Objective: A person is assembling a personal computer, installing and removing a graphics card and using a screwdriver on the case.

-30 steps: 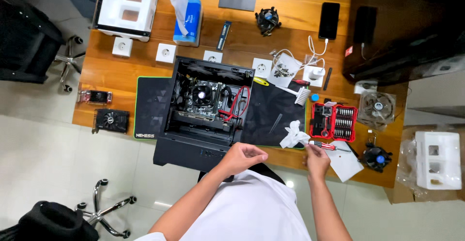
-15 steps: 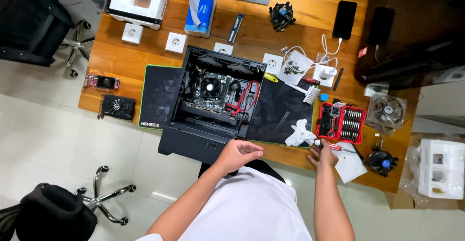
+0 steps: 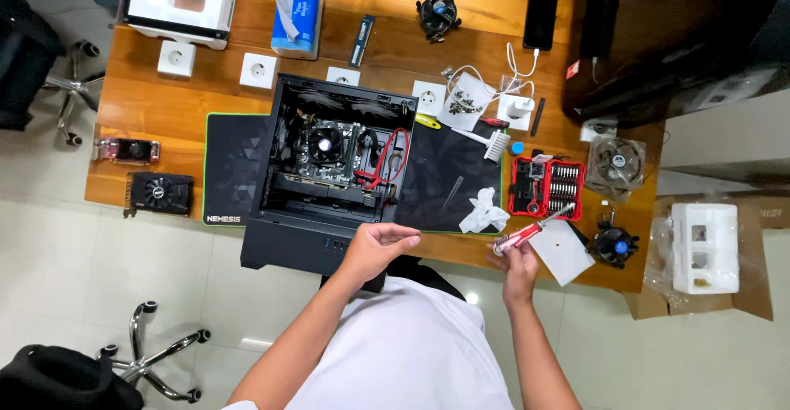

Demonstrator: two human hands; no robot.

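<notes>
Red screwdriver (image 3: 533, 230) gripped in right hand (image 3: 517, 263) fingers.

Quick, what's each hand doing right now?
Left hand: loosely curled over the edge of the open computer case; whether it holds anything cannot be told.
Right hand: closed on a red-handled screwdriver.

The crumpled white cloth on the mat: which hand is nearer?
Right. The right hand, holding a red screwdriver, sits just below-right of the crumpled white cloth; the left hand is farther left, by the computer case.
</notes>
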